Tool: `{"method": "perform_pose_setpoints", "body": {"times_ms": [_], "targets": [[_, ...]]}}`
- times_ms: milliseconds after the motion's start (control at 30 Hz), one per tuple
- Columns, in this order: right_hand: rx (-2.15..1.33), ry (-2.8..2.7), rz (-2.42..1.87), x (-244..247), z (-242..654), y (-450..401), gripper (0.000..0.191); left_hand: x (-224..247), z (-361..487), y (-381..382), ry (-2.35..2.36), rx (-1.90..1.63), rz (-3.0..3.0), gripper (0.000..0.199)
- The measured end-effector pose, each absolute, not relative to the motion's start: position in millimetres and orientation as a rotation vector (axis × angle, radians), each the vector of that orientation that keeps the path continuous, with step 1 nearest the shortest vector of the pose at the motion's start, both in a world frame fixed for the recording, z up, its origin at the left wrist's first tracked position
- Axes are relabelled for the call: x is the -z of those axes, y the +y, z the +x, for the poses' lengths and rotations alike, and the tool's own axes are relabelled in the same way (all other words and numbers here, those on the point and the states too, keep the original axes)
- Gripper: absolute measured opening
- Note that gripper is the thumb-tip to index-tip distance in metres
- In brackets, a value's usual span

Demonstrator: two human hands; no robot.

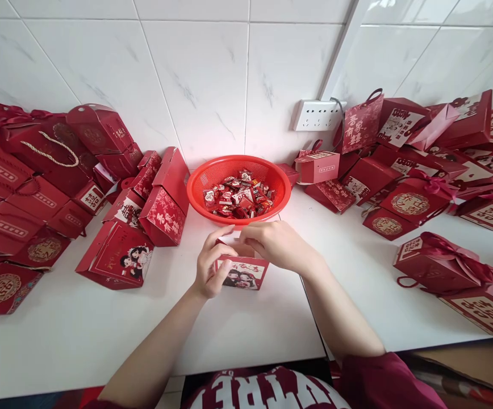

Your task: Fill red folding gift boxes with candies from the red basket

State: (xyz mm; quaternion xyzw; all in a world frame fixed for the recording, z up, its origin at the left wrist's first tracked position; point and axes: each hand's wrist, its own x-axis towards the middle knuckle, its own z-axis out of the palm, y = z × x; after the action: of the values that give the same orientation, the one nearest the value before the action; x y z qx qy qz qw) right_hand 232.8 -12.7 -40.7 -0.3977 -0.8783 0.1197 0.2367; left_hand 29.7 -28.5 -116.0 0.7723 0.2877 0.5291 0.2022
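Note:
A small red box [246, 277] with a cartoon couple on its front stands on the white table, its top open. My left hand [216, 262] is curled round the box's left side, with the thumb at the front. Over the box's right rear rim lies my right hand [278, 244], fingers bent down at the opening; its fingertips are partly hidden. Just behind the box is an orange-red plastic basket [195, 196] holding many wrapped candies [242, 196].
Red gift boxes [163, 216] are grouped on the left, and more red boxes [410, 201] are piled on the right. A white power strip [318, 116] is on the tiled wall. A dark seam runs through the white table [246, 335].

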Motion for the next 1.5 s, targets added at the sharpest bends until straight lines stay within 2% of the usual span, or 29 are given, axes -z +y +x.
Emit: {"method": "perform_pose_setpoints", "body": {"times_ms": [133,300,467,633,700,867,1100,1300,1367,1433,1500], "targets": [[-0.485,-2.42,-1.082,36,235,-13,0.022,118,28,-22,0.808,-1.467,2.044,0.025],[-0.732,-2.454,-1.064,30,245,-15,0.016,113,20,-18,0.775,-1.339,2.041,0.033],[-0.93,-2.541,-1.011,24,256,-17,0.04,107,13,-18,0.634,-1.239,1.883,0.048],[-1.021,-2.553,-0.954,24,262,-16,0.049,105,7,-14,0.6,-1.135,1.797,0.049],[-1.059,-2.531,-0.923,26,262,-15,0.049,106,5,-11,0.6,-1.134,1.821,0.049],[-1.181,-2.441,-0.777,26,257,-13,0.03,111,6,-10,0.618,-1.138,1.873,0.046],[-0.88,-2.434,-0.754,26,264,-9,0.028,108,31,-26,0.863,-1.427,2.04,0.041],[-0.538,-2.339,-1.23,26,262,57,0.027,117,38,-32,0.907,-1.532,2.064,0.037],[-0.45,-2.351,-1.496,32,250,94,0.033,119,38,-32,0.893,-1.497,2.07,0.036],[-0.443,-2.349,-1.602,43,236,127,0.038,120,36,-32,0.898,-1.46,2.076,0.036],[-0.488,-2.381,-1.673,57,223,149,0.051,121,35,-32,0.909,-1.427,2.082,0.036]]}}
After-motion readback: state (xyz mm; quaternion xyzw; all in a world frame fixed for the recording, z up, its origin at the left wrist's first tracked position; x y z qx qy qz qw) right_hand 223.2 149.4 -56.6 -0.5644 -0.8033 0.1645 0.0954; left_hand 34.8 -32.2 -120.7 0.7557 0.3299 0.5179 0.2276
